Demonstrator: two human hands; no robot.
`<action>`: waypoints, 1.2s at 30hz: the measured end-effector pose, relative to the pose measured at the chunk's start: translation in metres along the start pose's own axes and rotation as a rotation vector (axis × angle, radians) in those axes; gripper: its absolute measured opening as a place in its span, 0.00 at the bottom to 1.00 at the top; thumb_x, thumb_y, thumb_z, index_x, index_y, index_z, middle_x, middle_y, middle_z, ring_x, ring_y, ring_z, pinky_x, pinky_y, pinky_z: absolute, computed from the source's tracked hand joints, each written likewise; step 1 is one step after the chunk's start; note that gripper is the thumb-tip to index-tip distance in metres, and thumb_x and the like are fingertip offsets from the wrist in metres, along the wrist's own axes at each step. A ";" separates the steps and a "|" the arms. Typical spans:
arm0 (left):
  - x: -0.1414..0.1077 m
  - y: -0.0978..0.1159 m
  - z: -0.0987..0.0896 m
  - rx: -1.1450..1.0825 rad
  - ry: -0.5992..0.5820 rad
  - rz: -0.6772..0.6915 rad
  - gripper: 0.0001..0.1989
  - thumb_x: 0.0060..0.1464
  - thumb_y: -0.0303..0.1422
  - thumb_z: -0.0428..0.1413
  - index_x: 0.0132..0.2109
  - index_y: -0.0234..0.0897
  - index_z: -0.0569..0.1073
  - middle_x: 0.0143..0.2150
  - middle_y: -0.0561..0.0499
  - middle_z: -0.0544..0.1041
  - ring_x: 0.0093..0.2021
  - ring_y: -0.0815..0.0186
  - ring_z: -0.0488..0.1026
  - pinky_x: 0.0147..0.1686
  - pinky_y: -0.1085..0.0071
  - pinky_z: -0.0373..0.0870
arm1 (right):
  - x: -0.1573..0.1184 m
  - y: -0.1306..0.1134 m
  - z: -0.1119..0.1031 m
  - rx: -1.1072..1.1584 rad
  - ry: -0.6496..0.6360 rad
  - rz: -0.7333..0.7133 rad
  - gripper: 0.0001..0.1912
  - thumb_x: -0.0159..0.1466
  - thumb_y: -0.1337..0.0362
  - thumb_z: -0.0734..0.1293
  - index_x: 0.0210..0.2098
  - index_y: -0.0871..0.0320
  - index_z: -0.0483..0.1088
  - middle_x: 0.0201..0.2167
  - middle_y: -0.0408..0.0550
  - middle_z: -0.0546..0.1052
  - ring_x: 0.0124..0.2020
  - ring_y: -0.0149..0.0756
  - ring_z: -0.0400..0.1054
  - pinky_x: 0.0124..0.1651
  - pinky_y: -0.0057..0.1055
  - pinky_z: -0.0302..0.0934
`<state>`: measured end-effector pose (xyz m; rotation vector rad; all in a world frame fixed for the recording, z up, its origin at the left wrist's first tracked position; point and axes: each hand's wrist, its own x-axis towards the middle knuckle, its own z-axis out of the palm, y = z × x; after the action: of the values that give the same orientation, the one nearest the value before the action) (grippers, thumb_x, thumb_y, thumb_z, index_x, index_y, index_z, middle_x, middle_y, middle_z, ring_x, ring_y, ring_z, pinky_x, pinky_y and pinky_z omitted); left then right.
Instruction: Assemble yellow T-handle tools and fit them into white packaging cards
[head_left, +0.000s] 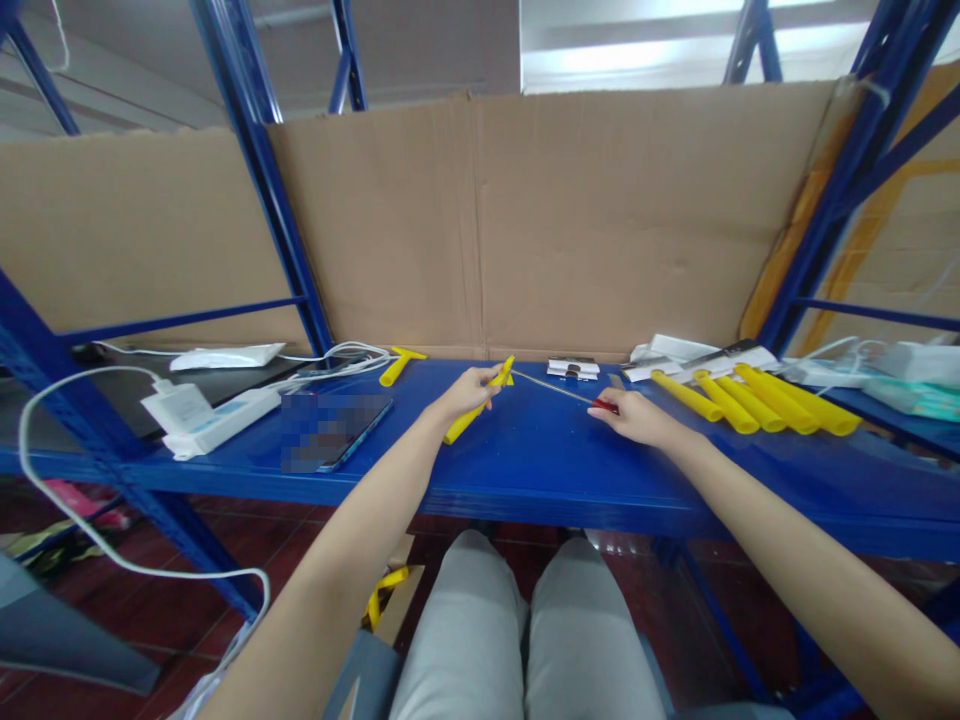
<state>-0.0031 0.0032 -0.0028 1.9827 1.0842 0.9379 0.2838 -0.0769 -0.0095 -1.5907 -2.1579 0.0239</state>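
Over the middle of the blue table point(525, 490), my left hand point(474, 392) grips a yellow T-shaped piece point(463, 424), its handle slanting down to the left. My right hand point(628, 412) is closed round the red handle of a screwdriver-like tool point(555, 387). The tool's long thin metal shaft points left, and its tip is at the head of the yellow piece; whether they touch is too small to tell.
Several yellow pieces point(757, 402) lie at the right, by white packets point(675, 350). A small black-and-white stack point(573, 368) and another yellow T piece point(397, 368) lie at the back. At left are a phone point(352, 432), a power strip point(225, 420) and cables.
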 end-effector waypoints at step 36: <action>-0.005 0.007 -0.006 0.025 0.033 -0.012 0.30 0.55 0.28 0.57 0.64 0.31 0.61 0.17 0.58 0.66 0.17 0.73 0.62 0.20 0.78 0.60 | -0.002 -0.003 0.005 -0.067 0.037 -0.029 0.10 0.64 0.57 0.60 0.36 0.57 0.66 0.31 0.53 0.76 0.31 0.41 0.71 0.33 0.31 0.57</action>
<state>-0.0076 -0.0029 0.0042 1.9851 1.1305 0.9579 0.2793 -0.0782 -0.0134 -1.5837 -2.1737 -0.0870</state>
